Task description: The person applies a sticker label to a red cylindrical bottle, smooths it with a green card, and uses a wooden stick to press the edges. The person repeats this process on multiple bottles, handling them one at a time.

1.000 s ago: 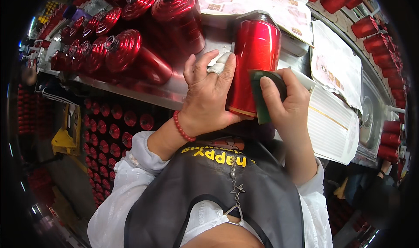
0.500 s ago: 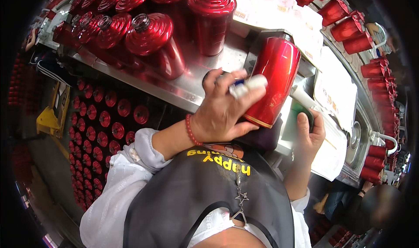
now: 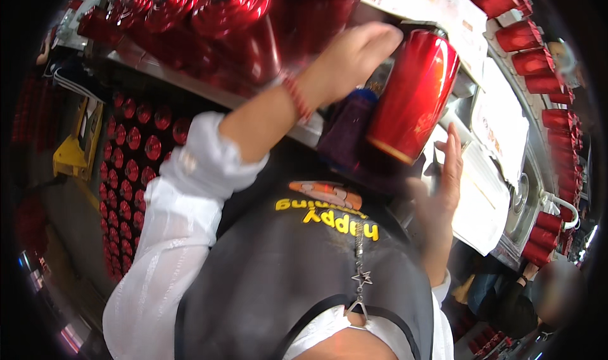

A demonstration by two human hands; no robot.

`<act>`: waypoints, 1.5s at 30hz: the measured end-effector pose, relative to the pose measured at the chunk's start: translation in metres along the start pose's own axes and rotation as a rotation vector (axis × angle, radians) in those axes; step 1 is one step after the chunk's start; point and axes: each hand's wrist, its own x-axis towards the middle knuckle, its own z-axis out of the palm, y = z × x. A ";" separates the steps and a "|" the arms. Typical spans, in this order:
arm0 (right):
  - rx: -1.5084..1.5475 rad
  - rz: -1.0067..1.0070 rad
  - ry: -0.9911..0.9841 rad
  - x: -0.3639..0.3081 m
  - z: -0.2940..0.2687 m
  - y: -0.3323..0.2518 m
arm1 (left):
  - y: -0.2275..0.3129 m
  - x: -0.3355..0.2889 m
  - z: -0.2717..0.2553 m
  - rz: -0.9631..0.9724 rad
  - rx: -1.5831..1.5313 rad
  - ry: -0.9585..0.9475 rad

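Note:
A glossy red bottle (image 3: 415, 97) with a gold line round its base end lies tilted in front of me, its neck end away from me. My left hand (image 3: 361, 53) is stretched past the bottle's left side towards its neck end. Motion smears its fingers, and whether it holds anything is hidden. My right hand (image 3: 445, 176), partly blurred, is raised off the bottle's base end on the right, with its fingers apart and nothing visible in them. A dark purple cloth-like thing (image 3: 345, 129) lies under and left of the bottle.
Several red bottles (image 3: 231, 8) stand on the metal table at the far left. White papers (image 3: 475, 198) lie at the right, beside a sink (image 3: 520, 192). Rows of red bottles (image 3: 152, 146) stand low on the left, near a yellow pallet jack (image 3: 73, 167).
My left hand has moved away from the bottle's near side, up towards its neck end; the white and blue thing at its fingers no longer shows. My right hand's fingers have spread from a dark object.

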 end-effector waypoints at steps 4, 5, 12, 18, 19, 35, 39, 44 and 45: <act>-0.151 0.002 0.101 0.015 0.029 -0.012 | -0.026 0.084 0.043 -0.345 -0.811 -0.071; -0.140 0.034 0.155 0.013 0.032 -0.010 | -0.037 0.102 0.047 -0.368 -0.819 -0.101; 0.060 0.035 0.218 -0.017 0.015 -0.014 | -0.008 0.083 0.036 -0.400 -0.594 -0.239; 0.047 0.006 0.213 -0.010 0.017 0.007 | 0.014 0.069 0.000 -0.264 -0.673 -0.311; -0.070 -0.056 0.165 -0.003 0.016 0.005 | 0.008 0.078 0.001 -0.202 -0.631 -0.292; -0.067 -0.392 0.066 0.039 -0.001 -0.067 | 0.028 0.070 0.002 -0.358 -0.449 -0.068; 0.376 0.022 0.112 0.034 -0.009 -0.039 | 0.018 0.067 0.000 -0.228 -0.538 -0.152; 0.784 0.435 0.360 0.033 0.006 0.005 | 0.003 0.070 -0.006 -0.169 -0.755 -0.472; 0.928 0.433 0.357 0.032 0.006 -0.007 | -0.001 0.067 -0.005 -0.208 -0.836 -0.478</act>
